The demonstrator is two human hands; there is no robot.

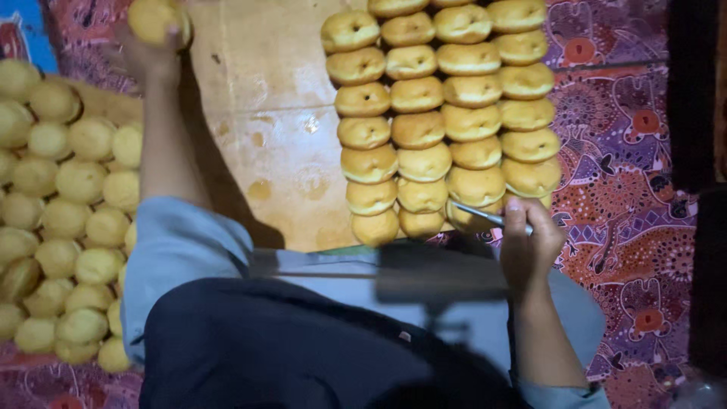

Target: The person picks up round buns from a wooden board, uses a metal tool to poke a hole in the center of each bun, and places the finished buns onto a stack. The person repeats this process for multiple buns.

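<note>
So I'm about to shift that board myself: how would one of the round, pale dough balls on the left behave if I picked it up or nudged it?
The pale dough ball looks soft and puffy, so fingers would probably dent it. Being rounded, it might roll if nudged, though its close-packed neighbours would likely stop it. The left hand lifts one alone, so it seems light.

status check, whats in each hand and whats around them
Left hand up, gripping one dough ball. Right hand holding metal rod at the doughnut rows. Nothing between them.
</note>
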